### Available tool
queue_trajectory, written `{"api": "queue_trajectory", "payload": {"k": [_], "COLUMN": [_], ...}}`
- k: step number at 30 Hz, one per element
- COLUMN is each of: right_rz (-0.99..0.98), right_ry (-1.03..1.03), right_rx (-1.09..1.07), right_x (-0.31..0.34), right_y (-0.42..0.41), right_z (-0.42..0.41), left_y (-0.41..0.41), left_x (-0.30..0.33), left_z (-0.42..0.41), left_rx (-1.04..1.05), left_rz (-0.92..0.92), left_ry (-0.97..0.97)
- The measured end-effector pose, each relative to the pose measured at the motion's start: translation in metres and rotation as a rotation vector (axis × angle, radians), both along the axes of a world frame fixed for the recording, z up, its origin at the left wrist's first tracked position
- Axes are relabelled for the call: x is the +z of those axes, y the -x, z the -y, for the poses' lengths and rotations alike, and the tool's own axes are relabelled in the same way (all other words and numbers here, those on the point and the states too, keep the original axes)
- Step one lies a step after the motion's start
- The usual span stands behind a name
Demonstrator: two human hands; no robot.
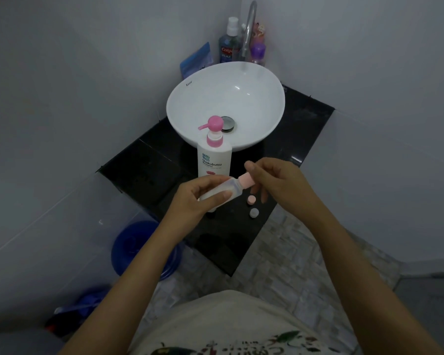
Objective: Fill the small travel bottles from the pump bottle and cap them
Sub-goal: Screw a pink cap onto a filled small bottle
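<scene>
My left hand (200, 194) is wrapped around the body of a small travel bottle (219, 192), held tilted with its neck pointing right, above the front of the black counter (149, 160). My right hand (272, 179) pinches its pink cap (246, 182) between thumb and fingers. The bottle looks light, thin-walled and a bit soft, so I judge a squeeze would push liquid out; better to hold it by the stiffer shoulder. Any soap on it would make it slick. The cap is small and easy to fumble. Just behind my left hand stands the pump bottle (214, 156), upright against the white basin (269, 124). Two loose caps, one pink (251, 200) and one pale (254, 212), lie on the counter just below my right hand.
</scene>
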State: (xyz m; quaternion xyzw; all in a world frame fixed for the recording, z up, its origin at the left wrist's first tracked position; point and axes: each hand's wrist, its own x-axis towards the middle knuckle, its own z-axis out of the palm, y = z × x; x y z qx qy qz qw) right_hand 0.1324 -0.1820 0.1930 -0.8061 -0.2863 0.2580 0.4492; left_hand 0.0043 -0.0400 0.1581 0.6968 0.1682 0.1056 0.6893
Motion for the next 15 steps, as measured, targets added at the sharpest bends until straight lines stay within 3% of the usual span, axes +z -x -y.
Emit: {"api": "queue_trajectory", "payload": {"k": [7,12,15], "right_rz": [-0.049,0.066,0.052], "right_ry": [-0.115,0.006,-0.022], "right_rx": [0.085,-0.029,0.031], "right_x": [0.011,0.007,0.012], "right_y": [-0.001,0.006,0.009], "right_z": [0.017,0.016,0.021], "left_y": [0.003,0.005,0.006], "left_x": [0.006,0.009,0.01], "left_z": [0.006,0.01,0.012], "left_rx": [-0.004,-0.018,-0.023], "left_rz": [0.027,0.017,0.007], "left_ry": [0.006,-0.021,-0.021]}}
